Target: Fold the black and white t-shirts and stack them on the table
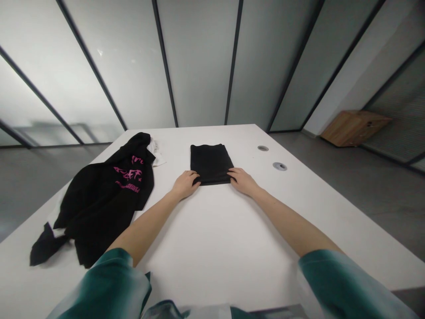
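A folded black garment [210, 164] lies flat on the white table [212, 252], near its far end. My left hand [185, 185] and my right hand [241, 181] rest at its near corners, with the fingertips on the cloth. Whether they pinch it, I cannot tell. To the left lies a crumpled black garment with pink lettering [102, 199], its sleeve trailing toward the near side. A white cloth [156, 153] pokes out from under its far end. Neither hand touches that heap.
Two round metal grommets [262, 148] [280, 166] are set in the tabletop at the right. Grey floor surrounds the table. Frosted glass panels with dark frames [199, 62] stand beyond it. A wooden box [353, 127] sits on the floor at the far right.
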A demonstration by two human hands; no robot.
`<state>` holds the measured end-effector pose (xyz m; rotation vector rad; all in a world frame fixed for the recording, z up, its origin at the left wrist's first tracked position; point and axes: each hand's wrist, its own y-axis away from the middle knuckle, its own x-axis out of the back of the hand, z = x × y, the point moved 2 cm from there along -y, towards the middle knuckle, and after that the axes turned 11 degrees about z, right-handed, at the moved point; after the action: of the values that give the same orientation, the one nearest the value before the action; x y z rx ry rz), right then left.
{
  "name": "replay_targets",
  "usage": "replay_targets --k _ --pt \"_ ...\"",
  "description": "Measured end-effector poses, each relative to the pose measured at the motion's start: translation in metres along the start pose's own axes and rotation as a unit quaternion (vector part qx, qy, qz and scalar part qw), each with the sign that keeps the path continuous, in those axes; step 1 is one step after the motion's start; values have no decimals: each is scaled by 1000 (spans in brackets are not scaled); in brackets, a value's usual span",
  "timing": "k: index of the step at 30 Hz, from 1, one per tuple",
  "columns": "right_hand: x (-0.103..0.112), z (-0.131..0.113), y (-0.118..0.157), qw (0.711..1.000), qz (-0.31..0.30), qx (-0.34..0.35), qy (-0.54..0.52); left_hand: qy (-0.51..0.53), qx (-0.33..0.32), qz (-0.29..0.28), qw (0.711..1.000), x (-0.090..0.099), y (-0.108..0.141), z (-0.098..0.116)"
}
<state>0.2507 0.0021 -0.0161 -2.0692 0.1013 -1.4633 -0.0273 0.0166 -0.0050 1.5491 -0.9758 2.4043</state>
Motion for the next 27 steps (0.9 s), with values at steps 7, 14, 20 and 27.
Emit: replay_targets --k 7,14,20,27 --pt "4 -6 -2 998 -16 -40 42 -26 -20 -11 999 -6 1 2" --pt "8 -5 -3 998 -2 -54 30 -33 3 -47 998 -13 0 6" --pt "11 -5 -2 998 1 -44 41 -27 4 -6 1000 -6 0 7" --pt "10 -1 1 999 -7 28 30 -40 3 -12 999 1 -1 13"
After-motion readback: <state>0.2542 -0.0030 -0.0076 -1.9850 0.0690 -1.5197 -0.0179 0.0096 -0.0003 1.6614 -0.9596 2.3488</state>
